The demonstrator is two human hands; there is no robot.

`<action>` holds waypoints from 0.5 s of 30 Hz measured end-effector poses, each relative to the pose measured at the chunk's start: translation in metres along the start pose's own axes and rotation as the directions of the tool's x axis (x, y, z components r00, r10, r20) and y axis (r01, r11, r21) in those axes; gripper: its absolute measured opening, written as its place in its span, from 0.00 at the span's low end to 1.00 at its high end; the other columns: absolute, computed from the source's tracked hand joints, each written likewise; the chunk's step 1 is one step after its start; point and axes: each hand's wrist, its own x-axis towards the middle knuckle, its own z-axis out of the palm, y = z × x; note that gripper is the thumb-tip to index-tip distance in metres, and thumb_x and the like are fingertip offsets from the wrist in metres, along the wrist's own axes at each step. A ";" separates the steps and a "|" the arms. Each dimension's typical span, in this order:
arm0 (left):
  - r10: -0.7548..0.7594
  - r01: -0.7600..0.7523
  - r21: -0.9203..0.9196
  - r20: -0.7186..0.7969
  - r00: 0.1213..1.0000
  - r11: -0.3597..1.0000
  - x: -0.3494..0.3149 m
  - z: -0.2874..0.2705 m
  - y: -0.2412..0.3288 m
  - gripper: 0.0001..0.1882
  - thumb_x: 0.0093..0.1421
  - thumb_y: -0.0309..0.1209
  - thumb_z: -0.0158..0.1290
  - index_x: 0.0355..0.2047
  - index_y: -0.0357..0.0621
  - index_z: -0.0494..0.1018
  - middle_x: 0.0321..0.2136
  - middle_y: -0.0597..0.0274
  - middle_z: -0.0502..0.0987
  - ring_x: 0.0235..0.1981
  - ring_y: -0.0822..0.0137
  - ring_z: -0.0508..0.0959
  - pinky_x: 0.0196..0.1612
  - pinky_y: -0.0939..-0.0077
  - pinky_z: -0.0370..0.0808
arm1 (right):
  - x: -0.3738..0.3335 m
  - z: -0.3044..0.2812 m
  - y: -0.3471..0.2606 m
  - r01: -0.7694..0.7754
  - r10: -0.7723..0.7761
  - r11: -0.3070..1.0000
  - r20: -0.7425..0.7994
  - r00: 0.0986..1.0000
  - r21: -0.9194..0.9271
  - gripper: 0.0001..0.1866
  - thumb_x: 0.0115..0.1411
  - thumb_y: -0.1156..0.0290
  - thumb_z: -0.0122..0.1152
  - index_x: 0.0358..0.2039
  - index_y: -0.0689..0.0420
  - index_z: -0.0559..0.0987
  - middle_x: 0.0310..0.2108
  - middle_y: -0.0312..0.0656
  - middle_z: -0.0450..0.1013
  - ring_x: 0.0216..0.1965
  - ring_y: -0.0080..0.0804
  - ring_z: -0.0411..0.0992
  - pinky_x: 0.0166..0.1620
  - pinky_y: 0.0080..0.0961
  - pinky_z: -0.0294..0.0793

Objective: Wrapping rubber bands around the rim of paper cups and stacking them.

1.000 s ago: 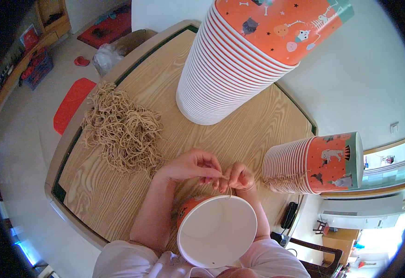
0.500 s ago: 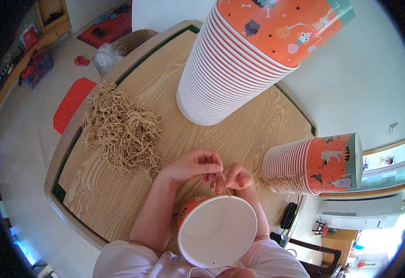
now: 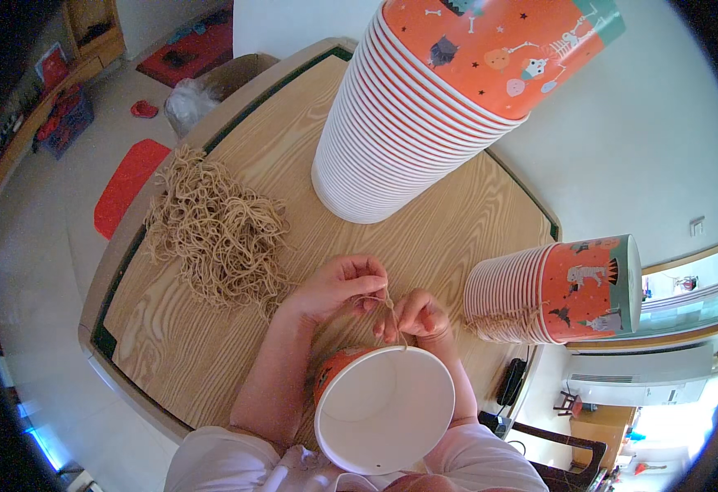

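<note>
A paper bucket [image 3: 385, 414], orange printed outside and white inside, lies tilted against my body with its mouth toward me. At the far side of its rim a thin tan string [image 3: 392, 310] runs up from the edge between my hands. My left hand [image 3: 347, 287] pinches the string between thumb and fingers. Close beside it, my right hand [image 3: 416, 316] is closed with curled fingers on the string just above the rim. A small hole shows in the rim's near side.
A tangled heap of tan string [image 3: 215, 230] lies on the left of the wooden table [image 3: 293, 156]. A tall stack of nested paper buckets [image 3: 408, 115] stands at the back. Another stack [image 3: 539, 291], with string along its side, lies at the right beside a black case [image 3: 513, 380].
My left hand has drawn slightly left and up from the right one. A looped or knotted stretch of string now shows between them.
</note>
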 end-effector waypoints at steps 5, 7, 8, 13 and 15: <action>-0.003 0.003 0.011 0.001 1.000 1.000 -0.002 0.001 0.002 0.05 0.58 0.30 0.51 0.30 0.43 0.70 0.22 0.69 0.73 0.21 0.79 0.70 0.22 0.86 0.65 | 0.002 0.009 -0.001 -0.031 0.034 0.998 -0.043 0.999 0.059 0.28 0.49 0.60 0.62 0.45 0.67 0.73 0.42 0.63 0.69 0.46 0.57 0.68 0.51 0.51 0.63; -0.017 0.017 0.071 0.008 1.000 0.997 0.000 0.001 0.002 0.05 0.58 0.30 0.51 0.30 0.43 0.69 0.22 0.69 0.73 0.21 0.79 0.70 0.22 0.86 0.65 | 0.007 0.012 0.000 -0.023 0.023 0.996 0.003 1.000 0.081 0.32 0.48 0.59 0.63 0.48 0.69 0.70 0.44 0.64 0.68 0.47 0.58 0.67 0.52 0.51 0.62; -0.032 0.031 0.130 0.013 0.999 0.991 0.000 0.001 0.001 0.05 0.58 0.30 0.51 0.30 0.43 0.69 0.21 0.70 0.72 0.20 0.79 0.69 0.21 0.86 0.64 | 0.007 0.011 -0.001 -0.024 0.023 0.996 0.003 1.000 0.082 0.32 0.48 0.59 0.63 0.48 0.69 0.70 0.44 0.64 0.68 0.47 0.58 0.67 0.52 0.51 0.62; -0.059 0.059 0.117 -0.001 0.998 0.991 0.002 0.002 0.000 0.05 0.58 0.30 0.51 0.30 0.42 0.69 0.21 0.70 0.72 0.21 0.79 0.70 0.21 0.85 0.65 | 0.001 0.001 -0.004 -0.056 0.056 0.998 0.027 0.998 0.002 0.32 0.48 0.59 0.63 0.46 0.72 0.70 0.43 0.63 0.69 0.48 0.57 0.67 0.52 0.51 0.62; -0.077 0.077 0.086 -0.007 0.997 0.993 0.004 0.002 -0.001 0.05 0.57 0.29 0.51 0.31 0.41 0.69 0.22 0.69 0.73 0.21 0.78 0.71 0.22 0.85 0.67 | -0.001 -0.002 -0.004 -0.047 0.046 0.999 0.043 0.998 0.013 0.31 0.49 0.59 0.62 0.46 0.72 0.70 0.43 0.63 0.69 0.48 0.58 0.66 0.53 0.52 0.61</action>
